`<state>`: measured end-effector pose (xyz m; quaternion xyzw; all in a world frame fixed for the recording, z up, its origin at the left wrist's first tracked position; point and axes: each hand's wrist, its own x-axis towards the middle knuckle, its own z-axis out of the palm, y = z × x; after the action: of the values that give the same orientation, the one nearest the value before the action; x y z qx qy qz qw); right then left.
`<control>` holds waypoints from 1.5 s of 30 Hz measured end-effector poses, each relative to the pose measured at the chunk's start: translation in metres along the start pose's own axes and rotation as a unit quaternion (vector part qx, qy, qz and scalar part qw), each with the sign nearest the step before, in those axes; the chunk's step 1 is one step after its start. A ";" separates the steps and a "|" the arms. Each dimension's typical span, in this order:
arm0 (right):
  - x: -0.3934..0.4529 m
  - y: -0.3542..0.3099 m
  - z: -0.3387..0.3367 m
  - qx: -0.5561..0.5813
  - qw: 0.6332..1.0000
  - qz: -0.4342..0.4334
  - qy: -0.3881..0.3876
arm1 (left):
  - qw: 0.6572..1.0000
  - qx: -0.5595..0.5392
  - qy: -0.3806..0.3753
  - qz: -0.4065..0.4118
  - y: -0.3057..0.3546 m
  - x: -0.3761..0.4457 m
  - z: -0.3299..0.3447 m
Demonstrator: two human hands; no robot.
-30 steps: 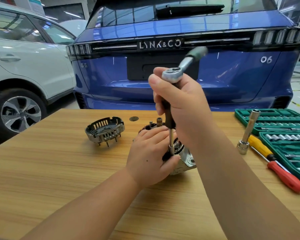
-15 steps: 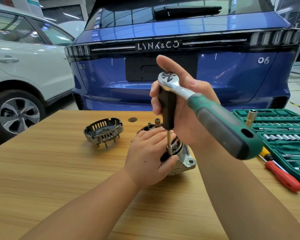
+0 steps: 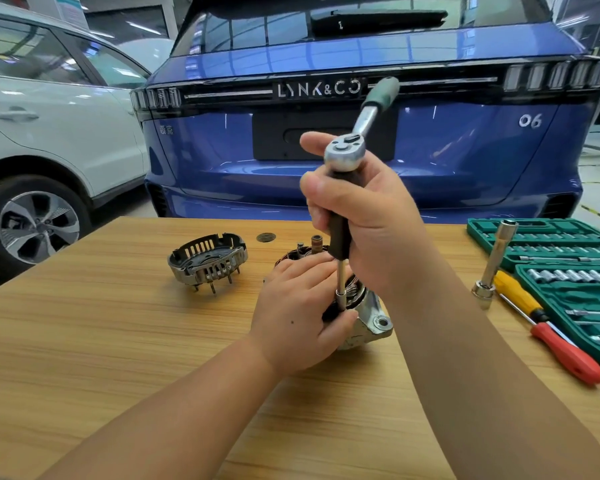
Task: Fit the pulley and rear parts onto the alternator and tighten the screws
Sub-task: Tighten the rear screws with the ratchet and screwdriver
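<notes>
The alternator [image 3: 371, 322] stands on the wooden table [image 3: 118, 341], mostly hidden under my hands. My left hand [image 3: 298, 313] grips its body, thumb beside the socket at the foot of the tool. My right hand [image 3: 364, 216] is curled round the black upright shaft of a ratchet wrench [image 3: 345, 155]. The wrench's green handle [image 3: 381, 93] points up and away to the right. The thin extension bar [image 3: 341, 282] runs straight down onto a screw on the alternator. A slotted metal rear cover [image 3: 208, 263] lies apart on the table to the left.
A green socket set case [image 3: 568, 268] lies open at the right edge. Beside it are a yellow-and-red screwdriver [image 3: 548, 330] and an upright steel socket driver [image 3: 494, 263]. A small round washer [image 3: 265, 237] lies near the far edge. A blue car and a white car stand behind the table.
The ratchet handle swung from pointing toward me on the right back to pointing up and away. Both hands kept their hold and the alternator stayed put.
</notes>
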<state>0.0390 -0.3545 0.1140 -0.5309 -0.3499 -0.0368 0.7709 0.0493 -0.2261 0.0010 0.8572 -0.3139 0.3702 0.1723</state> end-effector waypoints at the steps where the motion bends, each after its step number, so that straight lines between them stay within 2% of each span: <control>1: 0.000 0.001 0.000 0.006 1.000 -0.009 -0.004 | 1.000 0.000 0.000 0.001 0.000 0.000 0.000; 4: 0.001 0.001 0.001 0.023 0.998 -0.054 -0.015 | 1.000 0.001 -0.003 0.004 0.000 0.000 0.000; 7: 0.001 0.002 0.004 -0.045 0.990 -0.128 -0.031 | 1.000 0.006 0.002 0.004 0.000 0.001 0.000; 9: 0.001 0.004 0.006 -0.076 0.986 -0.144 -0.023 | 1.000 0.005 0.001 0.003 -0.001 0.000 0.000; 11: 0.001 0.003 0.005 -0.044 0.991 -0.124 -0.028 | 1.000 0.000 -0.014 -0.001 -0.001 0.000 -0.001; 15: 0.003 -0.006 -0.007 0.147 0.983 -0.007 -0.108 | 1.000 -0.001 -0.003 0.004 0.000 0.000 0.000; 17: 0.004 -0.007 -0.009 0.147 0.982 0.009 -0.115 | 1.000 0.000 -0.003 0.005 0.000 0.001 -0.001; 20: 0.006 -0.006 -0.003 0.117 0.993 0.022 -0.028 | 1.000 -0.009 -0.018 0.000 0.000 0.001 -0.003; 23: 0.005 -0.004 0.001 -0.025 0.994 -0.027 0.105 | 0.999 -0.010 -0.029 -0.010 0.001 0.001 -0.004; 25: 0.006 -0.003 0.000 -0.077 0.987 -0.029 0.136 | 0.999 -0.010 -0.028 -0.012 0.001 0.002 -0.005; 28: 0.004 -0.006 -0.004 0.024 0.998 0.027 0.057 | 1.000 -0.004 -0.026 -0.015 0.001 0.001 -0.004; 30: 0.002 -0.006 -0.005 0.072 0.997 0.010 -0.009 | 1.000 0.000 -0.020 -0.004 0.001 0.001 -0.003; 33: 0.002 0.001 0.002 -0.018 0.994 -0.102 -0.036 | 1.000 -0.001 0.009 0.013 0.003 0.002 -0.004; 35: 0.003 0.005 0.002 -0.037 0.990 -0.128 -0.040 | 0.999 0.005 0.032 0.023 0.007 0.002 -0.006; 37: 0.004 0.006 -0.003 0.027 0.993 -0.099 -0.063 | 0.996 -0.004 0.079 0.040 0.015 0.000 -0.010; 40: 0.006 0.003 -0.014 0.142 0.982 -0.019 -0.121 | 0.988 -0.100 0.114 0.025 0.024 0.001 -0.016; 42: 0.007 0.001 -0.016 0.140 0.981 -0.003 -0.133 | 0.990 -0.111 0.088 0.004 0.021 0.000 -0.015; 45: 0.007 0.001 -0.009 0.109 0.992 0.005 -0.062 | 0.996 -0.081 -0.016 -0.023 0.009 0.001 -0.009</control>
<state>0.0497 -0.3597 0.1156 -0.4466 -0.3960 0.0386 0.8014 0.0391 -0.2279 0.0081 0.8533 -0.3258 0.3252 0.2447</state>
